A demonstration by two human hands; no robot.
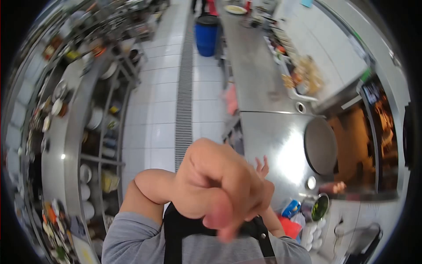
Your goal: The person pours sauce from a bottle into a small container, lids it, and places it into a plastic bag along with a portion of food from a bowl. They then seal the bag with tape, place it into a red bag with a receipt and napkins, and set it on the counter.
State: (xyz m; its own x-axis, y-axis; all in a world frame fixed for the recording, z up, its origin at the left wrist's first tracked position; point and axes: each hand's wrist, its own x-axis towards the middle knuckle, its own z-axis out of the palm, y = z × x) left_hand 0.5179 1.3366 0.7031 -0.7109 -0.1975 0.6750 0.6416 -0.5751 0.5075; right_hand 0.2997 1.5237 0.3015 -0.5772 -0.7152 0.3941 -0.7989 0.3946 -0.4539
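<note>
Left hand (211,185) curls in a loose fist near the lens, nothing seen in it; right hand (263,167), half hidden behind, spreads bare fingers; black apron strap (174,233) lies just below on the chest, off the desk's (268,141) near edge; probably soft, limp, light; pinch the band flat.

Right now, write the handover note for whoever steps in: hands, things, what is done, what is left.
Left hand: raised close to the camera, fingers curled, nothing seen in it.
Right hand: mostly hidden behind the left; only fingertips show, so its grip cannot be told.
Things: steel counter nearest, on the right, with a round dark plate; small pot lower right; blue barrel far up the aisle.
Done: nothing shows as picked up.
Left: both hands are off the counter.
</note>
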